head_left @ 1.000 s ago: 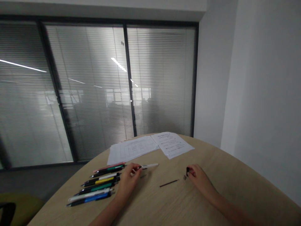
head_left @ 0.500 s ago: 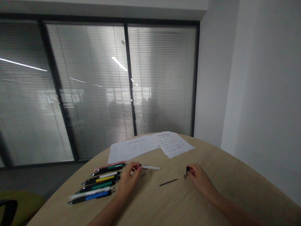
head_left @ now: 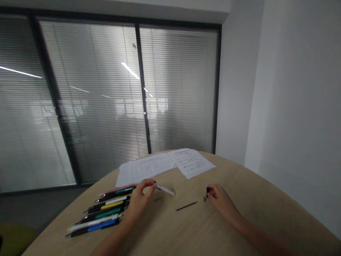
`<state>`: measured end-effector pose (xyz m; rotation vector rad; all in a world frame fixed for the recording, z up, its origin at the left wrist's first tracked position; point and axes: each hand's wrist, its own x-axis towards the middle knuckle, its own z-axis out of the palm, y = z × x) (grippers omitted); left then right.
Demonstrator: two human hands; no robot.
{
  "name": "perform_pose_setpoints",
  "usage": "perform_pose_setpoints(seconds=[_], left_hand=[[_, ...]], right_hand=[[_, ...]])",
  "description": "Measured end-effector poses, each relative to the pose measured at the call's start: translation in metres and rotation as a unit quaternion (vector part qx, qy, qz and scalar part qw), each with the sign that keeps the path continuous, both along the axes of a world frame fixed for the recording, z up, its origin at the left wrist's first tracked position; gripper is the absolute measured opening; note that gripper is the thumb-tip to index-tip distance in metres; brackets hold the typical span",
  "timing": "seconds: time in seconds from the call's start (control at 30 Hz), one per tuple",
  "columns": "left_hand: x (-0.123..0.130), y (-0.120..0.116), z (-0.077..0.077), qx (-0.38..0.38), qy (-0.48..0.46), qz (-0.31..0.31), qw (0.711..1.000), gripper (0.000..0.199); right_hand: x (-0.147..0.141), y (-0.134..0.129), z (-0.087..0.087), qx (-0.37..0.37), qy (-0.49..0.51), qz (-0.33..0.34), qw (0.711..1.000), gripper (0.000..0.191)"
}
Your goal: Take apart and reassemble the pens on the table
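Left hand [head_left: 139,198] pinches white barrel [head_left: 166,189] near one end, apparently keeping its length exposed; right hand [head_left: 218,197] pinches black part [head_left: 207,192]

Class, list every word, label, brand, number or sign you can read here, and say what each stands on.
No text is readable.
Right sheet: a heading and lines of print, too small and blurred.
Left sheet: table-like print, too faint.
Pens and held white tube: no legible marking.
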<state>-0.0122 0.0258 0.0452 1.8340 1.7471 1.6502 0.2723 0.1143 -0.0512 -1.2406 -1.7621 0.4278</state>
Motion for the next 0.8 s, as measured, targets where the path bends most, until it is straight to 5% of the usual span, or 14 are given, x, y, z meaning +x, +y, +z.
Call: perform_pose_setpoints(seconds=[0.33,0.6,0.8], left_hand=[[0.003,-0.006,0.027,0.005,0.003,0.005,1.0,0.024],[0.001,-0.008,0.03,0.008,0.159,-0.039,0.986,0.021],[0.003,-0.011,0.037,0.018,0.191,-0.031,0.981,0.023]], right_hand=[[-0.001,-0.003,0.001,0.025,0.006,-0.004,1.0,0.02],[0.0,-0.002,-0.001,0.037,0.007,-0.004,0.999,0.02],[0.001,-0.003,0.001,0.022,-0.006,-0.001,1.0,0.019]])
